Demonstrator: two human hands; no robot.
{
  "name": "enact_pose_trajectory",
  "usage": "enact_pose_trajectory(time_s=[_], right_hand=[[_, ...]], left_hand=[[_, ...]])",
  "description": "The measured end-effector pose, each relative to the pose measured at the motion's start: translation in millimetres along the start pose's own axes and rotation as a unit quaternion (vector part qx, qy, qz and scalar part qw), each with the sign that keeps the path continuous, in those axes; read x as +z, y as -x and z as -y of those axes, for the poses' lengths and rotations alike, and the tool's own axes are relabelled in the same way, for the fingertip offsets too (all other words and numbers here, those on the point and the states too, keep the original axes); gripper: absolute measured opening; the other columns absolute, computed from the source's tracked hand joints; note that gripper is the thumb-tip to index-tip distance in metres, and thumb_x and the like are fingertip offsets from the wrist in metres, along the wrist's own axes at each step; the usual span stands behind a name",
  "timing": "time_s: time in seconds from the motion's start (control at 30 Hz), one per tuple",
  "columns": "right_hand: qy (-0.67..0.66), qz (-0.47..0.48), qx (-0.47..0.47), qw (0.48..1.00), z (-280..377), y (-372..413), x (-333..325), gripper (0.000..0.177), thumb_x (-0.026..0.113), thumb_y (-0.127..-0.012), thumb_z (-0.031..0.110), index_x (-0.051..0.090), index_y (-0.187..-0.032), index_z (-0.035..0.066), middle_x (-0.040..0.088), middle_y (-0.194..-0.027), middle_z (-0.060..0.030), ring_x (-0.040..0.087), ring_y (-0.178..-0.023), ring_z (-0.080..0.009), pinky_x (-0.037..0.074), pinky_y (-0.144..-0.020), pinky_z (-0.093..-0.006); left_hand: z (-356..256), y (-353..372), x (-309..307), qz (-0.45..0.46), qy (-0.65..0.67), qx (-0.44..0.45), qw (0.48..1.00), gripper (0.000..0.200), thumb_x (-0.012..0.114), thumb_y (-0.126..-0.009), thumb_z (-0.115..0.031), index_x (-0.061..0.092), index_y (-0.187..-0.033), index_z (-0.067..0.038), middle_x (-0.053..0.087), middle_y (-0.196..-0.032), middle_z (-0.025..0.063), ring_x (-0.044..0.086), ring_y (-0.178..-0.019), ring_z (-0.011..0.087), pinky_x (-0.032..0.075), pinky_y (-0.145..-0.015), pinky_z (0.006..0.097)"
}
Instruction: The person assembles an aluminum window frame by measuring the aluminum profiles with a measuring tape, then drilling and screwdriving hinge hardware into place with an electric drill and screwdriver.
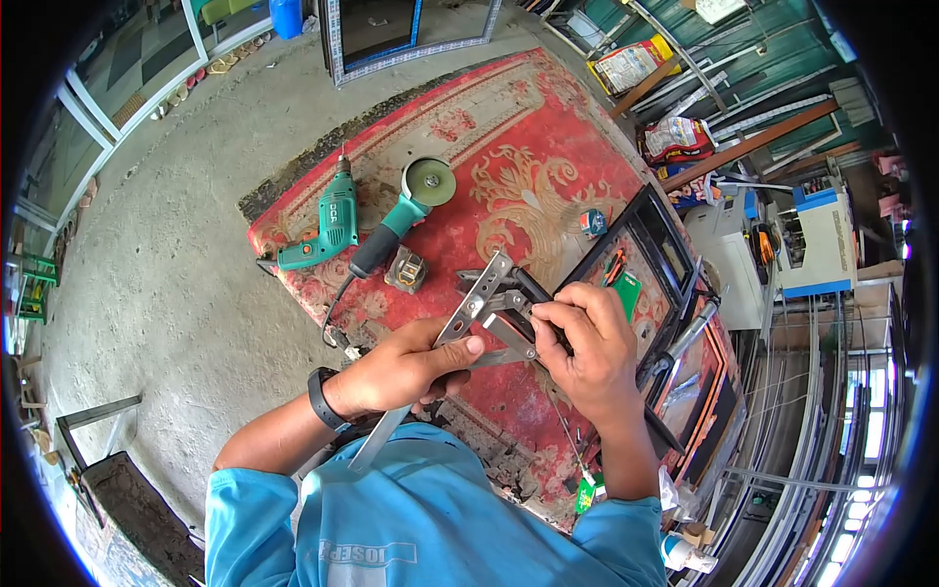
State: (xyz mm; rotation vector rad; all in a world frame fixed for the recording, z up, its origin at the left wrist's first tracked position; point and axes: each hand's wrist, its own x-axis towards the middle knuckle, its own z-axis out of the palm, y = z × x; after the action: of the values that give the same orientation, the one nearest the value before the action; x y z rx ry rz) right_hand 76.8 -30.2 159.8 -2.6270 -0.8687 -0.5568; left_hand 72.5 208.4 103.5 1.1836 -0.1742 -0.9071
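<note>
My left hand [416,362] is closed round a flat metal hinge arm [479,289] with holes along it, its thumb pressed on the bar. The linked bars of the hinge spread to the right, towards my right hand [587,342]. The fingers of my right hand are pinched at the hinge's right end, and what lies between the fingertips is too small to make out. Beyond my hands, a green drill [337,217], an angle grinder [396,220] and a tape measure [405,270] lie on the red carpet [469,235].
A dark frame [657,245] lies at the right of the carpet, with a green item [627,292] inside its outline. A blue roll [593,223] sits near the frame. Behind stands a machine [817,240] beside stacked metal profiles [792,391]. A framed panel [411,49] stands at the top.
</note>
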Motion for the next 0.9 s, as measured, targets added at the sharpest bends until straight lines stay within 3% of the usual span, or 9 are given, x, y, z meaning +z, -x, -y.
enact_pose_trajectory(time_s=[0.33,0.53,0.9], right_hand=[[0.046,-0.024,-0.031,0.998,-1.1,2.3,1.5,0.030,0.081,-0.072,0.001,0.071,-0.099,0.008,0.062,-0.100,-0.0020,0.059,-0.078,-0.0221,0.050,-0.062,-0.0341],[-0.010,-0.002,0.004,1.000,-1.5,-0.7,-2.8,0.029,0.081,-0.071,0.001,0.071,-0.097,0.007,0.063,-0.101,-0.0033,0.060,-0.080,-0.0225,0.051,-0.063,-0.0351],[0.067,-0.042,-0.069,0.995,-6.8,2.0,4.1,0.027,0.081,-0.071,0.001,0.070,-0.096,0.006,0.063,-0.101,-0.0027,0.061,-0.076,-0.0204,0.051,-0.059,-0.0317]], left_hand=[[4.4,-4.6,-0.9,0.004,-0.007,0.012,1.000,0.044,0.051,-0.105,-0.047,0.060,-0.100,-0.005,0.054,-0.069,-0.0020,0.048,-0.053,0.0049,0.039,-0.044,0.0241],[1.9,-4.0,0.6,0.001,-0.017,0.007,1.000,0.043,0.051,-0.105,-0.045,0.061,-0.103,-0.004,0.054,-0.069,-0.0018,0.048,-0.052,0.0051,0.039,-0.044,0.0244],[3.1,-8.0,1.8,0.002,0.001,0.013,1.000,0.042,0.052,-0.106,-0.044,0.062,-0.108,-0.004,0.053,-0.068,-0.0020,0.046,-0.051,0.0049,0.037,-0.043,0.0244]])
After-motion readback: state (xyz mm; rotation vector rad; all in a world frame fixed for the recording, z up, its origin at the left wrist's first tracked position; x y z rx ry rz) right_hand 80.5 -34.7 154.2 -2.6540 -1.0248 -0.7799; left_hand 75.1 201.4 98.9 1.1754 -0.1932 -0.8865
